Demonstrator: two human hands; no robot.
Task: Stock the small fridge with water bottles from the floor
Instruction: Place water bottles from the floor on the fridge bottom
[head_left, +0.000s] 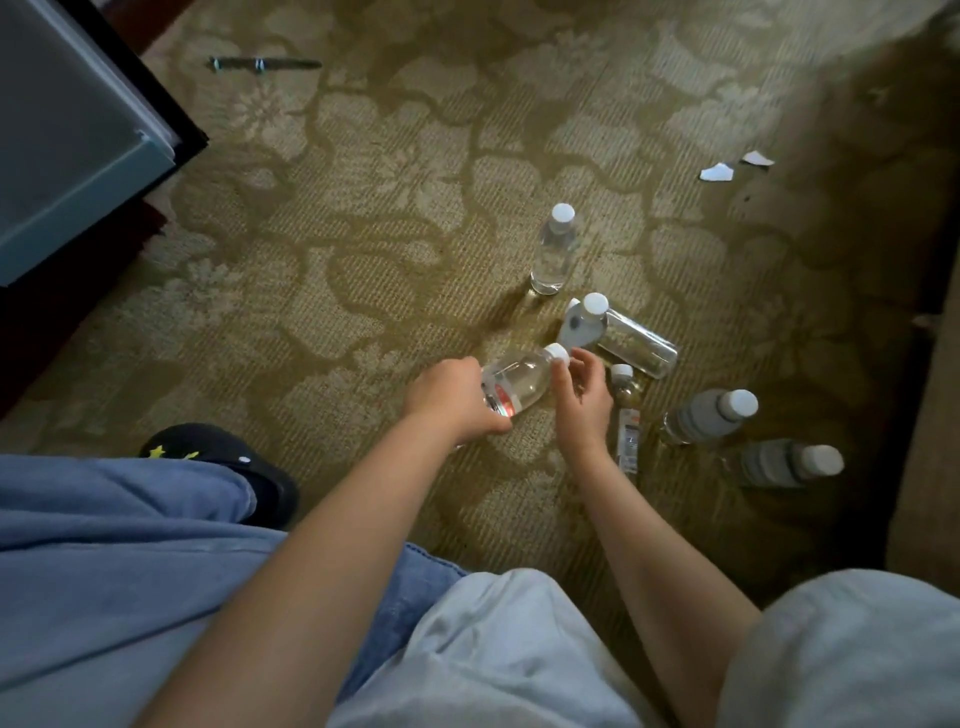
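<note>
My left hand (453, 397) grips the lower body of a clear water bottle (524, 376) with a white cap and a red label, held tilted just above the carpet. My right hand (582, 397) is beside the bottle's cap, fingers spread, fingertips touching near the neck. Several more white-capped bottles are on the floor: one upright (554, 249), one lying down (631, 335), a thin one (626, 410) behind my right wrist, and two at the right (709, 415) (789, 462). The fridge's open door (78, 150) is at the upper left.
Patterned olive carpet covers the floor. A dark slipper (228, 457) is by my left knee. Paper scraps (717, 172) lie at the upper right, a thin dark rod (265, 63) at the top. A dark furniture edge (930, 364) runs along the right side.
</note>
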